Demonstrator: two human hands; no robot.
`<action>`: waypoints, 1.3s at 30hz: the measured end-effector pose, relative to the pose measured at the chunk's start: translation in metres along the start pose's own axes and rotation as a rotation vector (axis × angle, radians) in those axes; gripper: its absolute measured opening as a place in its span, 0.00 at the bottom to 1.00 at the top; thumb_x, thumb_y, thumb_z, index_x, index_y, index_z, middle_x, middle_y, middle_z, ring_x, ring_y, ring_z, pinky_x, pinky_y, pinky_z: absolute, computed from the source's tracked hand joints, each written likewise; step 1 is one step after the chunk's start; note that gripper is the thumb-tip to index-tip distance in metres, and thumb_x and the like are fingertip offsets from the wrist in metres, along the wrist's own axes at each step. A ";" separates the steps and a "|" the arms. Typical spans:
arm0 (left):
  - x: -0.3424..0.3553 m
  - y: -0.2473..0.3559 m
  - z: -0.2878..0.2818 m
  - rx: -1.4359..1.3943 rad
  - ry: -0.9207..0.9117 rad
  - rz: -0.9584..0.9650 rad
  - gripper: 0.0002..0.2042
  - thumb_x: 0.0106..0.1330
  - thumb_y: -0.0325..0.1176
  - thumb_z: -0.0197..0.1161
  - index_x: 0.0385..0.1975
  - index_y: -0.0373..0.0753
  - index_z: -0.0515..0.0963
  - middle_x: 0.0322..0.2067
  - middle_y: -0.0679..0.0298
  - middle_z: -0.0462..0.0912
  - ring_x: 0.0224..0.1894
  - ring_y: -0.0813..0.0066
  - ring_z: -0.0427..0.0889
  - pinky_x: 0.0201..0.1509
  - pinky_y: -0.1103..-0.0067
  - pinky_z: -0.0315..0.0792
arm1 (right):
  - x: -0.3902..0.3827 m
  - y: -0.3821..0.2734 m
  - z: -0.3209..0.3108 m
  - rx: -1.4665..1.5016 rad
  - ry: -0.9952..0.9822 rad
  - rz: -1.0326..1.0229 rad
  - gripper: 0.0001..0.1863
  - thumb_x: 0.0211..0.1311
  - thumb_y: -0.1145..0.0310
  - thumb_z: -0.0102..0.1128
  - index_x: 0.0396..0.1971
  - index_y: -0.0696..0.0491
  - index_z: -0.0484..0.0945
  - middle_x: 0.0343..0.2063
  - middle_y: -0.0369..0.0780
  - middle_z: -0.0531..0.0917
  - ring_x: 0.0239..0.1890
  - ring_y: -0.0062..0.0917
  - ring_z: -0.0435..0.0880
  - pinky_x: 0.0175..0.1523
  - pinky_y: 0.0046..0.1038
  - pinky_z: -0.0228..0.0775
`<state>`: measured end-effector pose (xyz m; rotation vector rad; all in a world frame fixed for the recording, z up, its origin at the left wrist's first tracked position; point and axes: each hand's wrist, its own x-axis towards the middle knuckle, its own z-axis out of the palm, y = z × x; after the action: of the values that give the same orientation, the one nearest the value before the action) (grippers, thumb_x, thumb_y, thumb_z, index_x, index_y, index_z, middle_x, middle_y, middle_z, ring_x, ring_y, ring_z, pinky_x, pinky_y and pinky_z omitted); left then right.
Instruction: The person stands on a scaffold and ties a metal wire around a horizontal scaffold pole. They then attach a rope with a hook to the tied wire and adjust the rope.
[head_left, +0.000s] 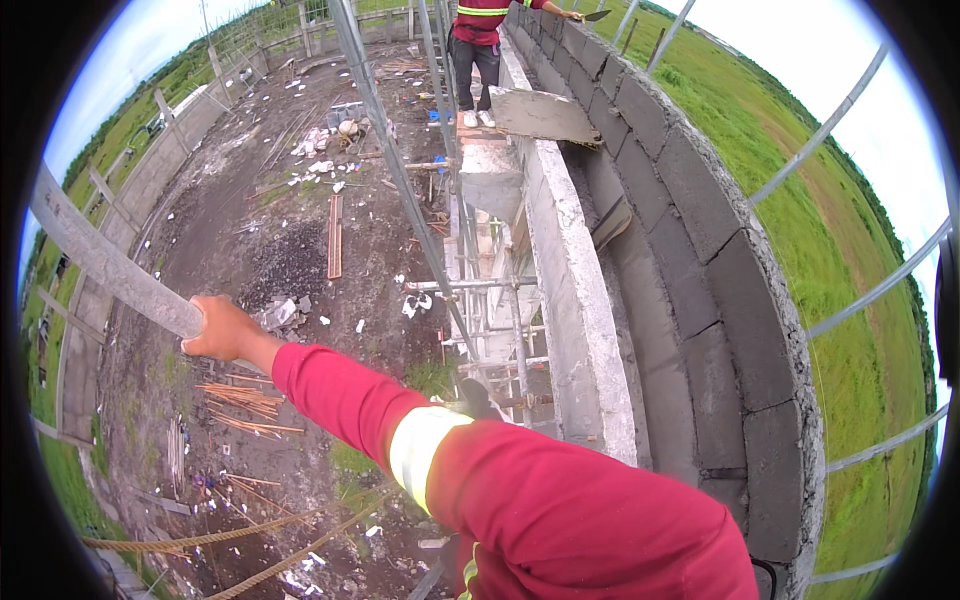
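Observation:
My right arm, in a red sleeve with a reflective band, reaches from the lower right across to the left. At its end, my right hand (225, 328) is closed around the end of a grey metal pole (110, 255) that slants to the upper left. Below it lies the ground far down. My left hand is not in view. To the right of my arm run a narrow concrete beam (575, 300) and a curved grey block wall (700, 260).
A person (478, 50) in red stands on the beam farther along, a trowel (597, 16) in one hand. A mortar-covered board (545, 114) lies across the gap beside them. Scaffold poles (385, 130) rise on the left. Ropes (200, 540) cross the lower left; grass (860, 300) lies beyond the wall.

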<state>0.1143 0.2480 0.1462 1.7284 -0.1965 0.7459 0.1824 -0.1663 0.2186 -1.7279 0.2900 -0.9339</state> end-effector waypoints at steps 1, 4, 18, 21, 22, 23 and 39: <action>-0.003 0.003 0.003 0.003 0.001 0.011 0.12 0.71 0.38 0.64 0.41 0.34 0.83 0.39 0.55 0.84 0.40 0.67 0.80 0.49 0.67 0.77 | 0.001 0.002 0.000 0.007 -0.004 0.009 0.25 0.44 0.58 0.75 0.39 0.61 0.81 0.36 0.56 0.86 0.43 0.51 0.87 0.49 0.42 0.77; -0.011 0.009 0.010 0.013 0.037 0.053 0.12 0.71 0.38 0.64 0.42 0.34 0.83 0.40 0.55 0.84 0.41 0.67 0.80 0.50 0.67 0.77 | 0.003 0.005 0.000 0.021 -0.035 0.016 0.26 0.43 0.59 0.75 0.39 0.60 0.81 0.36 0.55 0.86 0.43 0.51 0.86 0.49 0.43 0.77; 0.041 0.085 0.142 0.097 -0.102 0.350 0.31 0.69 0.38 0.70 0.66 0.31 0.66 0.63 0.46 0.74 0.65 0.57 0.75 0.64 0.62 0.75 | 0.008 0.014 -0.014 0.167 -0.245 0.065 0.31 0.41 0.60 0.75 0.46 0.61 0.77 0.38 0.54 0.86 0.45 0.47 0.87 0.50 0.42 0.77; 0.111 0.120 0.255 -0.219 -0.446 0.147 0.41 0.66 0.41 0.74 0.71 0.30 0.59 0.73 0.47 0.57 0.74 0.59 0.63 0.74 0.62 0.66 | 0.000 0.033 -0.041 0.133 -0.388 -0.006 0.37 0.40 0.58 0.78 0.52 0.60 0.76 0.44 0.52 0.86 0.50 0.45 0.86 0.54 0.42 0.75; 0.136 0.133 0.293 -0.227 -0.464 0.063 0.39 0.66 0.39 0.74 0.71 0.30 0.60 0.71 0.47 0.62 0.72 0.59 0.65 0.74 0.62 0.65 | -0.006 0.043 -0.057 0.080 -0.450 -0.029 0.39 0.40 0.58 0.79 0.54 0.59 0.75 0.47 0.52 0.85 0.52 0.44 0.85 0.55 0.42 0.75; 0.150 0.141 0.321 -0.228 -0.473 0.028 0.37 0.67 0.37 0.73 0.70 0.29 0.61 0.68 0.46 0.67 0.70 0.59 0.68 0.74 0.62 0.65 | -0.020 0.055 -0.079 0.061 -0.449 -0.010 0.42 0.41 0.57 0.79 0.58 0.58 0.73 0.53 0.51 0.83 0.56 0.43 0.82 0.59 0.42 0.73; 0.201 0.105 0.380 -0.055 -0.273 0.052 0.15 0.66 0.39 0.70 0.42 0.34 0.80 0.36 0.60 0.83 0.39 0.68 0.81 0.48 0.69 0.77 | -0.277 0.266 -0.710 -1.220 0.650 1.004 0.58 0.45 0.40 0.80 0.70 0.58 0.63 0.71 0.56 0.63 0.73 0.51 0.62 0.74 0.50 0.57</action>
<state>0.3619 -0.0834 0.3037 1.7739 -0.4465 0.5348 -0.4361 -0.5934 -0.0755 -1.7840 2.2752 -0.4712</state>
